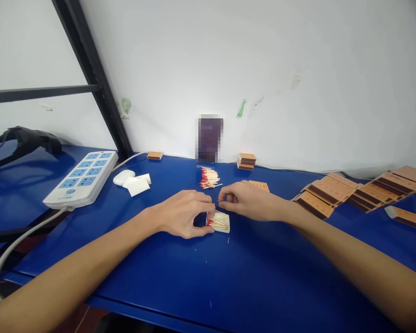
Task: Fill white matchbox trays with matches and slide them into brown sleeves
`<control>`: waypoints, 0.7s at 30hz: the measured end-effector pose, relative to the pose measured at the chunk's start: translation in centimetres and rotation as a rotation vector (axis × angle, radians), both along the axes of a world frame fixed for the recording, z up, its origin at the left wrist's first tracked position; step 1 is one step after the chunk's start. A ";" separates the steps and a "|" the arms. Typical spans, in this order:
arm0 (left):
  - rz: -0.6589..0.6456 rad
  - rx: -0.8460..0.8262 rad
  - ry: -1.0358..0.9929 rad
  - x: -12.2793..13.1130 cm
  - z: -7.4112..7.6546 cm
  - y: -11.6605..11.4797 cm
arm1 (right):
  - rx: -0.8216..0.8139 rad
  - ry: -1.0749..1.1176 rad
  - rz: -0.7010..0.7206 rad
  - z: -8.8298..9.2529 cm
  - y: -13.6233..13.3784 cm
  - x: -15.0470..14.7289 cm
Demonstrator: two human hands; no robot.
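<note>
A small white matchbox tray (228, 227) sits on the blue table with red-tipped matches (219, 224) lying in it. My left hand (189, 212) grips the tray's left end, thumb at the near side and fingers at the far side. Just above and right of the tray is my right hand (244, 200), its fingers curled together; whatever they may hold is hidden. Beyond both hands lies a loose pile of matches (210, 178), red heads mostly to the left. Partly behind my right hand, an orange matchbox sleeve (260, 186) lies flat.
Stacked matchboxes (247, 161) stand by the wall, with a single matchbox (155, 156) farther left. Many more matchboxes (333, 189) spread along the right. A power strip (85, 178), a white case (124, 177) and folded white paper (137, 185) lie left. A black frame post (100, 88) rises there.
</note>
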State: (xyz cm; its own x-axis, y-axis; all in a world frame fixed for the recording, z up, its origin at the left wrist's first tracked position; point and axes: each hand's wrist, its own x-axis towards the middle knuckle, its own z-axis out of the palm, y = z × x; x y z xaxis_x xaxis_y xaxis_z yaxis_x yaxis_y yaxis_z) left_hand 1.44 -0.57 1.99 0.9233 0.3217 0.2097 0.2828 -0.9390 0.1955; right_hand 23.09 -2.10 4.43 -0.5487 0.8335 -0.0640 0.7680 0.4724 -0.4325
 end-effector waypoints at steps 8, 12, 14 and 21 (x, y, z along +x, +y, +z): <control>0.001 0.039 0.019 0.0 0.1 -0.1 | -0.134 0.108 -0.011 -1.0 0.8 0.2; -0.021 0.044 0.023 -0.1 0.2 -0.1 | -0.106 0.146 0.016 -1.4 1.1 0.2; -0.025 0.054 0.016 -0.1 0.1 -0.2 | -0.136 0.169 0.034 -1.6 1.3 0.3; -0.043 0.048 -0.016 0.2 0.0 -0.6 | -0.192 0.143 0.097 -1.4 1.3 0.3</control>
State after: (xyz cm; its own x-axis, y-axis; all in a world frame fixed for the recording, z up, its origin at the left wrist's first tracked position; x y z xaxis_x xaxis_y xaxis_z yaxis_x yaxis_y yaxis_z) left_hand 1.61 -1.13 1.99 0.9326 0.2707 0.2389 0.2387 -0.9587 0.1544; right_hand 23.37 -0.80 3.01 -0.6404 0.7567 -0.1313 0.6474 0.4399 -0.6225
